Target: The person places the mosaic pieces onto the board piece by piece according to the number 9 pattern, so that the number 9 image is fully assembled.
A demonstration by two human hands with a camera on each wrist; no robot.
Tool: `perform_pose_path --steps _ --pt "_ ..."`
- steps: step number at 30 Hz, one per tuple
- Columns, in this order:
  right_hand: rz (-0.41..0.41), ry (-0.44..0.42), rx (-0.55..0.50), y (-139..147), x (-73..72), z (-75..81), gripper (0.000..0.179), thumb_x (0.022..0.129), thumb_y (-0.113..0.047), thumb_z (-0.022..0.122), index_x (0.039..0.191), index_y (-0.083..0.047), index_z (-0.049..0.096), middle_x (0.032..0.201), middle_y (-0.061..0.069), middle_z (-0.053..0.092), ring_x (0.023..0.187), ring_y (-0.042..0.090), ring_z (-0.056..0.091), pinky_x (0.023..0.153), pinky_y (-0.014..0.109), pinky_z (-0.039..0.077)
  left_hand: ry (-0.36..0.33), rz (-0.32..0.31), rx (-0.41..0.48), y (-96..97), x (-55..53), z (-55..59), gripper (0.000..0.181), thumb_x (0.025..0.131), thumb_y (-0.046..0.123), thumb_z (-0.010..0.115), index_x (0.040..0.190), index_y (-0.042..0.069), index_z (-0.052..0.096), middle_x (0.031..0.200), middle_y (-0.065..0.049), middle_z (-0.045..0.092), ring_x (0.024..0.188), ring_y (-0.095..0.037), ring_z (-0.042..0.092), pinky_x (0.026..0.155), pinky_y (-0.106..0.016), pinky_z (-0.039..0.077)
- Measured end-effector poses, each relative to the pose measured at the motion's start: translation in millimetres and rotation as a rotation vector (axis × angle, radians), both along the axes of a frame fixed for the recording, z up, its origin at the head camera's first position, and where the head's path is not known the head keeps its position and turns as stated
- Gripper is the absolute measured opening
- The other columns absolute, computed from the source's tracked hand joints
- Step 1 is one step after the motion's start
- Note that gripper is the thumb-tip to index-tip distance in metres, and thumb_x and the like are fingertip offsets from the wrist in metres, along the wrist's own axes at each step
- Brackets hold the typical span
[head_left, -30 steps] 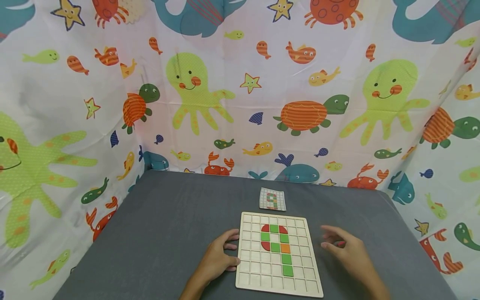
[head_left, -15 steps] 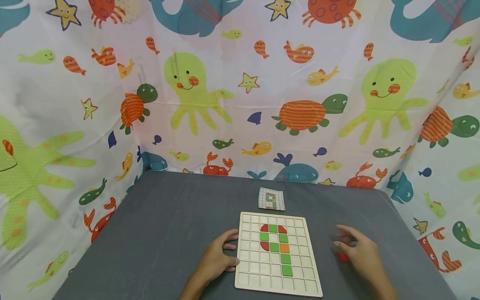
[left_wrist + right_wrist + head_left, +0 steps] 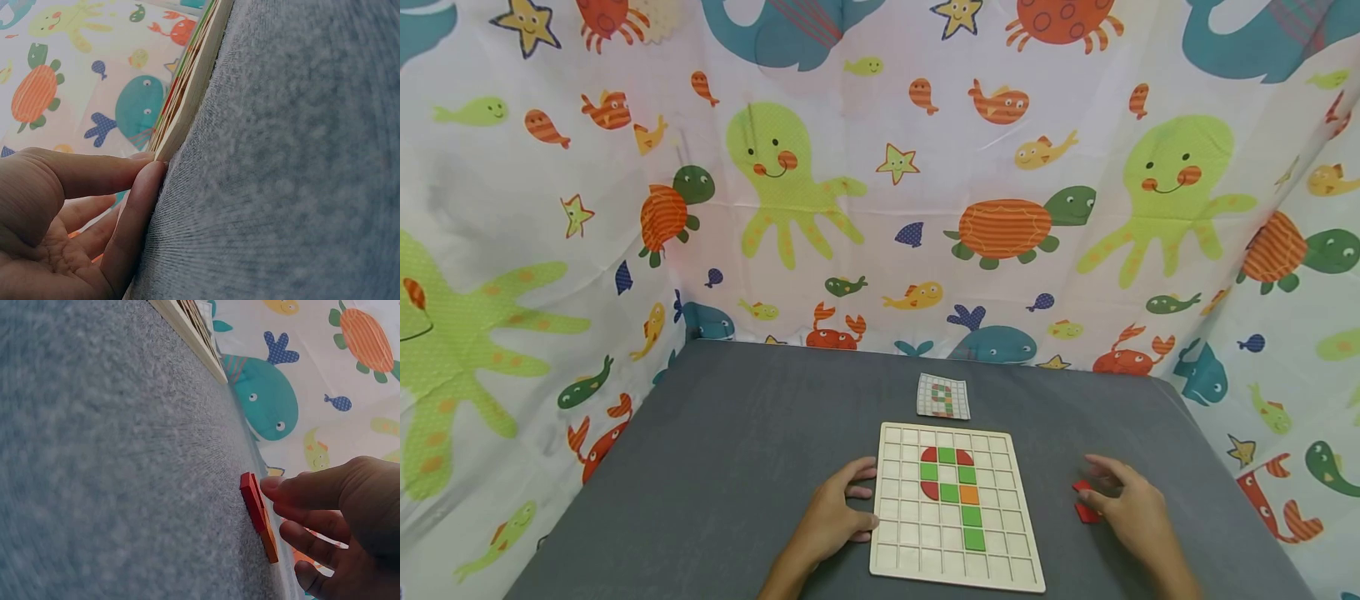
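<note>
A pale wooden grid board (image 3: 906,533) lies on the grey cloth, with red, green and one orange tile set in its squares in the shape of a 9. At its left edge my left hand (image 3: 829,517) pinches the rim between thumb and a fingertip; other fingers lie bent alongside. To the right of the board, my right hand (image 3: 1135,504) hovers low beside two red tiles (image 3: 1086,512), partly covering them. In the right wrist view its thumb (image 3: 306,490) comes right up to a red tile (image 3: 252,500), fingers loosely bent and apart. An orange tile (image 3: 270,540) lies beyond.
A small card (image 3: 943,397) printed with a matching coloured pattern lies just behind the board. Grey cloth (image 3: 775,417) covers the table. A curtain (image 3: 880,275) with sea animals hangs along its back and sides.
My right hand has moved to the right, away from the board, uncovering the red tiles on the cloth. The left hand and board stay in place; the head view has shifted slightly.
</note>
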State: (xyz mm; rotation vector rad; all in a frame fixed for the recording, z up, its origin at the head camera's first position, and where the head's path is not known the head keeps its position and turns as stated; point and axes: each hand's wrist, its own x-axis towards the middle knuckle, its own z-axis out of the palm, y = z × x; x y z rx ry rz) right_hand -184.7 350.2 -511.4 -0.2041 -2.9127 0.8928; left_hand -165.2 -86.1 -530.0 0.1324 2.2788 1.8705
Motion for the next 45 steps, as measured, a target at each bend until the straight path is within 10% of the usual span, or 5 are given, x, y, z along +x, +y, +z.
perform_pose_path --steps 13,38,45 --pt "0.024 0.013 0.016 2.4 -0.4 -3.5 0.053 0.085 -0.008 0.088 0.134 0.001 0.068 0.104 0.012 0.077 0.091 0.025 0.071 0.079 0.045 0.056 -0.012 -0.002 -0.001 1.7 -0.4 1.9 0.086 0.076 -0.013 0.082 0.153 0.013 0.056 0.147 -0.012 0.061 0.121 -0.033 0.062 0.060 -0.038 0.065" --pt "0.038 0.029 0.017 -1.7 3.7 -2.4 0.056 0.087 -0.014 0.088 0.136 0.003 0.066 0.106 0.014 0.078 0.096 0.032 0.074 0.088 0.059 0.058 0.003 -0.006 0.012 1.3 0.2 1.1 0.085 0.076 -0.014 0.081 0.153 0.012 0.056 0.147 -0.015 0.060 0.121 -0.034 0.063 0.060 -0.040 0.065" --pt "0.063 0.062 0.008 -8.9 5.8 1.1 0.054 0.086 -0.015 0.089 0.134 -0.001 0.069 0.106 0.010 0.079 0.094 0.028 0.075 0.082 0.046 0.061 0.009 -0.008 0.005 0.8 0.2 1.7 0.085 0.076 -0.014 0.082 0.153 0.013 0.056 0.147 -0.014 0.060 0.121 -0.034 0.062 0.060 -0.040 0.065"
